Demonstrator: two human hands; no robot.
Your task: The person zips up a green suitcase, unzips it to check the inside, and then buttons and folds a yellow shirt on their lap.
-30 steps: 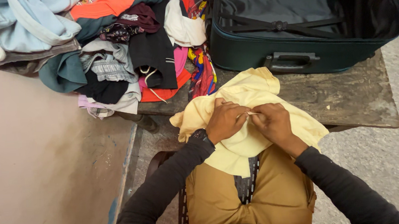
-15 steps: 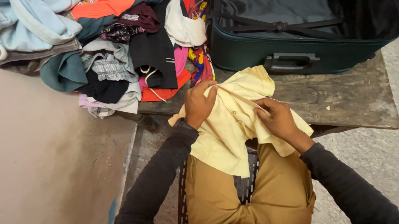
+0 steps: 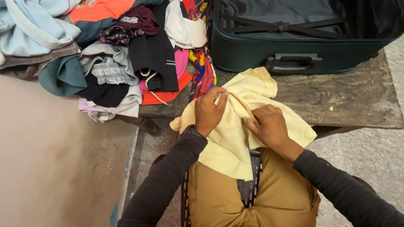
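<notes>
A pale yellow shirt (image 3: 234, 139) lies over my lap and the near edge of a worn wooden table (image 3: 348, 98). My left hand (image 3: 210, 110) pinches the shirt's upper edge near the collar. My right hand (image 3: 270, 126) grips the shirt's front edge a little lower and to the right. Both sleeves on my arms are dark. I sit in tan trousers (image 3: 283, 198) on a chair.
An open dark green suitcase (image 3: 254, 53) with black lining stands at the back of the table. A heap of mixed clothes (image 3: 112, 53) fills the table's left side. A beige wall (image 3: 36, 177) is on the left, concrete floor (image 3: 395, 161) on the right.
My hands were together on the bunched shirt a second ago. The left hand rose to the shirt's upper edge, and the right hand shifted left and down along the front edge.
</notes>
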